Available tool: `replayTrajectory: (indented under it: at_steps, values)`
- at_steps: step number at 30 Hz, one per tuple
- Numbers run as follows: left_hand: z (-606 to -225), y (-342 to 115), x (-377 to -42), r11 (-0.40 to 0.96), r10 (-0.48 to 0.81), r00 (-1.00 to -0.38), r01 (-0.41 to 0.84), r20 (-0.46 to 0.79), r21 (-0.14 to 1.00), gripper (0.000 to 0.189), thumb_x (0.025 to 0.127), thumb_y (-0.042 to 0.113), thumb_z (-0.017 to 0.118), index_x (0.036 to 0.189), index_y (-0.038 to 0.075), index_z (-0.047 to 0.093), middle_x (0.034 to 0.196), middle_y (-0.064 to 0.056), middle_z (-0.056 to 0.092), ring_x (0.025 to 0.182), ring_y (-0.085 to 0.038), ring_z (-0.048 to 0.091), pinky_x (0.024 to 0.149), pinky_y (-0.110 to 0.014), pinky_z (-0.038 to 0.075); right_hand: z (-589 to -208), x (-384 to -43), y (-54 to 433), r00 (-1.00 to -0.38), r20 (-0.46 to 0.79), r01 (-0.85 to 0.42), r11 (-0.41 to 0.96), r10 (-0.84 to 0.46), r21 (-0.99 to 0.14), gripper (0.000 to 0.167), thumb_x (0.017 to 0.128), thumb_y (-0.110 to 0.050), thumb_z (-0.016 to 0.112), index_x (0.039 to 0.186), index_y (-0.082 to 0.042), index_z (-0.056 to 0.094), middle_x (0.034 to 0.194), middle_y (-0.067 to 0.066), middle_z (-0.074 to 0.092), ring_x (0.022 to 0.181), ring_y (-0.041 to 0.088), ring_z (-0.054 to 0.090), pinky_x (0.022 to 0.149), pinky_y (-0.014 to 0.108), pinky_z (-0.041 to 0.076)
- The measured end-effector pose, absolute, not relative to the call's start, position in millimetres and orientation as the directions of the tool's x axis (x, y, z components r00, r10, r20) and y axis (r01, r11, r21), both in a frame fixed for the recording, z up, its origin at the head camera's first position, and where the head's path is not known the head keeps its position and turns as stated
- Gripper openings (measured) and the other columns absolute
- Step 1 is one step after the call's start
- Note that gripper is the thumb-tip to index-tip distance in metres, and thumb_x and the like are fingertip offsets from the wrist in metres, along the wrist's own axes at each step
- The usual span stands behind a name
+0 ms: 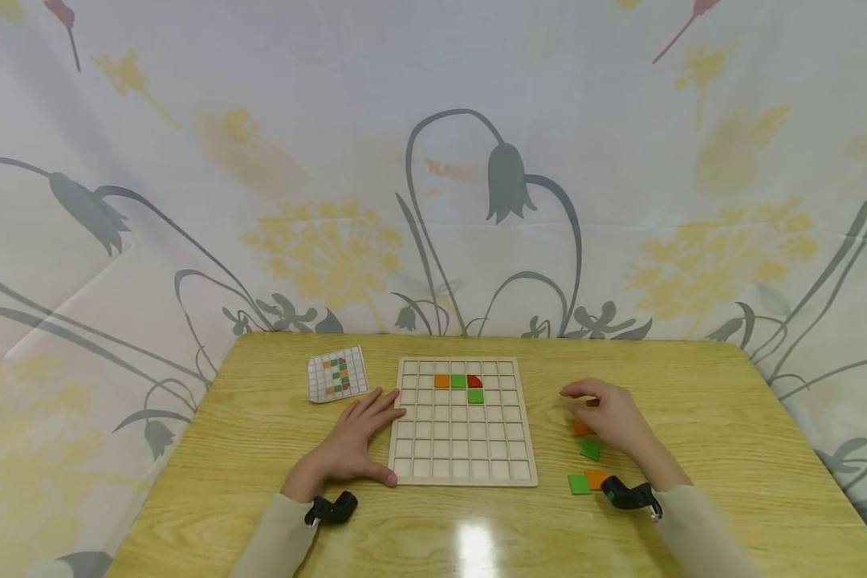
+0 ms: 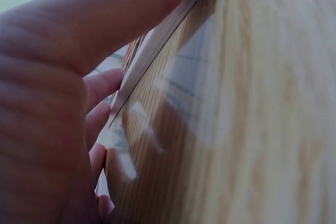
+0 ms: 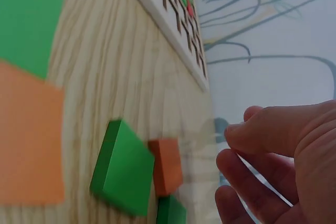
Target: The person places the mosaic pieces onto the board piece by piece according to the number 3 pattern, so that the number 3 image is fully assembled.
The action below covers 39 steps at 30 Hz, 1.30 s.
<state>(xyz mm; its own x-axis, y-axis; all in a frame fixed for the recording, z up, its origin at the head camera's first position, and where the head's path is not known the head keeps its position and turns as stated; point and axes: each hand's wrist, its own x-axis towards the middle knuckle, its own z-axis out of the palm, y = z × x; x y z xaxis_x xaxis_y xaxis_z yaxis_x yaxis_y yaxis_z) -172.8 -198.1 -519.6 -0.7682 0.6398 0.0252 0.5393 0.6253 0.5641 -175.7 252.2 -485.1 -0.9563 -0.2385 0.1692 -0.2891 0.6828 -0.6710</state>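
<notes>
A wooden grid board [image 1: 460, 467] lies mid-table. In its upper part sit an orange tile [image 1: 442, 381], a green tile [image 1: 458, 381] and a red tile [image 1: 474, 381] with one rounded corner, with another green tile [image 1: 475, 396] below the red one. My left hand [image 1: 354, 441] rests at the board's left edge, fingers spread along it and thumb by the near corner. To the right of the board, my right hand [image 1: 610, 413] hovers over loose tiles, fingers loosely bent. Nothing shows between its thumb and fingertips in the right wrist view.
Beneath and near the right hand lie loose tiles, among them an orange one [image 3: 167, 166], a thick green one [image 3: 126, 169] and a flat orange one [image 3: 31, 140]. A pattern card [image 1: 318, 385] with a coloured grid lies left of the board. Behind the table hangs a flowered curtain [image 1: 318, 144].
</notes>
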Motion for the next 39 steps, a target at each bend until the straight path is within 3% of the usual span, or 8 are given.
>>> replayTrajectory:
  at_steps: [13,21,29,39]
  values:
    - [-520,-199,-173,0.631,0.634,-0.773,0.534,0.022,0.563,0.105,0.070,0.062,0.081,0.154,0.016,0.040,0.166,-0.004,0.014,0.152,-0.032,0.002,0.115,-0.063,0.004,-494,-170,271,-0.951,0.149,-0.303,0.730,-0.270,-0.613,0.023,0.087,-0.001,0.074,0.109,-0.006,0.075,0.109,0.010,0.072,0.098,0.031,0.067,0.080,0.043,0.055]
    - [-522,-199,-173,0.631,0.636,-0.772,0.537,0.023,0.560,0.105,0.069,0.063,0.081,0.154,0.016,0.041,0.166,-0.004,0.015,0.152,-0.033,0.003,0.115,-0.063,0.004,-497,-166,273,-0.944,0.120,-0.315,0.723,-0.309,-0.615,0.023,0.086,-0.004,0.076,0.109,-0.008,0.075,0.110,0.008,0.071,0.102,0.033,0.065,0.081,0.047,0.054]
    - [-521,-198,-173,0.628,0.637,-0.770,0.536,0.022,0.564,0.105,0.069,0.062,0.082,0.154,0.016,0.041,0.166,-0.005,0.015,0.152,-0.033,0.003,0.115,-0.063,0.004,-499,-166,272,-0.933,0.149,-0.350,0.728,-0.329,-0.589,0.023,0.085,-0.002,0.076,0.107,-0.007,0.075,0.108,0.005,0.070,0.097,0.027,0.066,0.077,0.040,0.055]
    - [-518,-198,-173,0.626,0.641,-0.767,0.540,0.023,0.563,0.104,0.069,0.061,0.082,0.154,0.015,0.041,0.166,-0.006,0.016,0.152,-0.034,0.003,0.115,-0.063,0.004,-499,-165,273,-0.929,0.138,-0.359,0.742,-0.344,-0.566,0.026,0.084,-0.001,0.077,0.108,-0.007,0.074,0.109,0.007,0.070,0.099,0.030,0.065,0.080,0.046,0.054]
